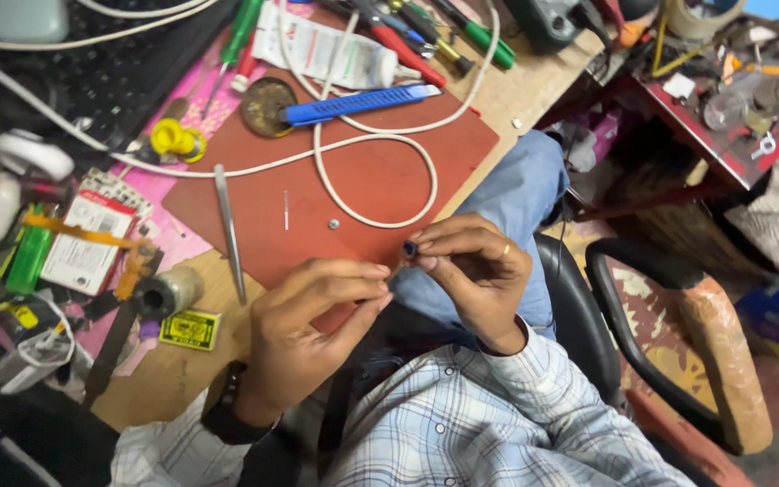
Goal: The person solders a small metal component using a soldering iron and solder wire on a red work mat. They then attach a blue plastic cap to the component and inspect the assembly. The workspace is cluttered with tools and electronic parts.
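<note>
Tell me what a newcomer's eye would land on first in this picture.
First, the two hands meeting at centre: the right hand pinches a tiny dark blue part at its fingertips, and the left hand pinches close beside it. Behind them lies a red mat with a looping white cable, a blue utility knife and metal tweezers at its left edge.

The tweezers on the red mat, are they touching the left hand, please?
Apart. The head view shows the tweezers lying left of the left hand, with bare mat between.
</note>
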